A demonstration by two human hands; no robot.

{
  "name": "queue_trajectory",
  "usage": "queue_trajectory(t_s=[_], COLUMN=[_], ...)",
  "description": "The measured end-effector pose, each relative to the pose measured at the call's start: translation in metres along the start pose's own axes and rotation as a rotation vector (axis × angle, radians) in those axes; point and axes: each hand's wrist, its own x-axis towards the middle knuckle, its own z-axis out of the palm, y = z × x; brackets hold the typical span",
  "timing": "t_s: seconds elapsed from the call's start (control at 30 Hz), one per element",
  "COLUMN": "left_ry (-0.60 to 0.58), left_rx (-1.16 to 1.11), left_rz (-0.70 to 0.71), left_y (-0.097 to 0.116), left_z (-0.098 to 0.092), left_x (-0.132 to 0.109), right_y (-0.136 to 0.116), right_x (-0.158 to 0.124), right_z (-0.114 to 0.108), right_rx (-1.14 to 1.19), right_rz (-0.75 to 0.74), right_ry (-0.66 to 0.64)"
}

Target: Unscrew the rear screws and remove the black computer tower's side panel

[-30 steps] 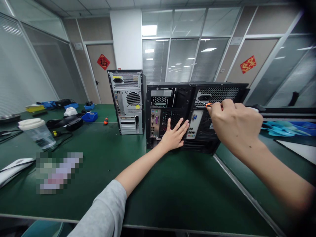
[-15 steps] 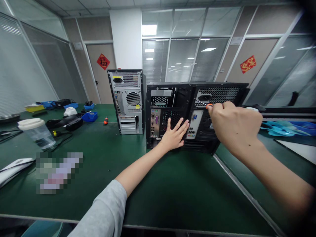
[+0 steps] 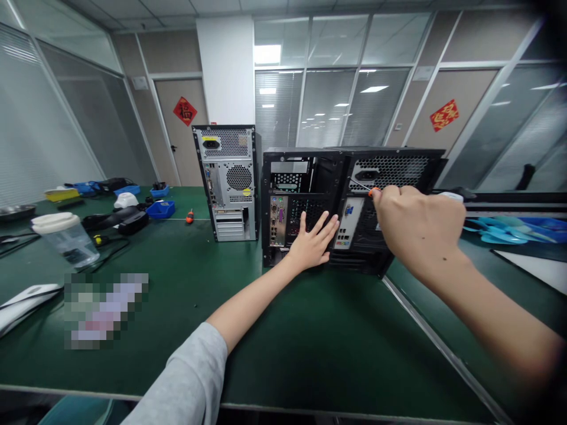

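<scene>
Two black computer cases stand side by side, backs toward me. My left hand (image 3: 311, 241) lies with fingers spread against the lower back of the left black case (image 3: 302, 172), reaching its right edge. My right hand (image 3: 410, 221) is wrapped round a screwdriver (image 3: 374, 192) with an orange handle; most of the handle is hidden in the fist. Its thin shaft points left, with the tip at the upper left edge of the right black case (image 3: 396, 168), beside the power socket (image 3: 367, 176). Whether the tip sits in a screw is too small to tell.
A silver-backed computer tower (image 3: 234, 189) stands to the left. Farther left are an orange-handled tool (image 3: 190, 216), blue bins (image 3: 160, 209), a lidded cup (image 3: 66, 239) and cables. Light-blue items (image 3: 500, 236) lie at right. A metal strip (image 3: 447, 348) crosses the green table (image 3: 354, 354).
My right fist has turned slightly about the screwdriver, its wrist shifting a little left. The left hand and the cases stay where they were.
</scene>
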Motion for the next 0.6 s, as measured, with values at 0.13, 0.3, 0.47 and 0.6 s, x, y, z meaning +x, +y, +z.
queue_trajectory(t_s=[0.13,0.3,0.47,0.6], left_ry=[-0.001,0.010,0.021,0.006], left_rx=[0.003,0.003,-0.001,-0.001], left_rz=[-0.003,0.000,0.001,-0.001], left_y=[0.0001,0.0006,0.0004,0.0003], left_z=[0.0011,0.0025,0.0034,0.0027], left_x=[-0.0001,-0.0002,-0.0004,-0.0004], right_y=[0.0000,-0.0013,-0.0019,-0.0017], right_x=[-0.0002,0.0002,0.0009,0.0019], right_z=[0.0007,-0.0020,-0.0020,-0.0027], right_rx=[0.014,0.004,-0.006,-0.009], right_rz=[0.023,0.021,0.018,0.031], right_ry=[-0.039,-0.075,-0.083,-0.123])
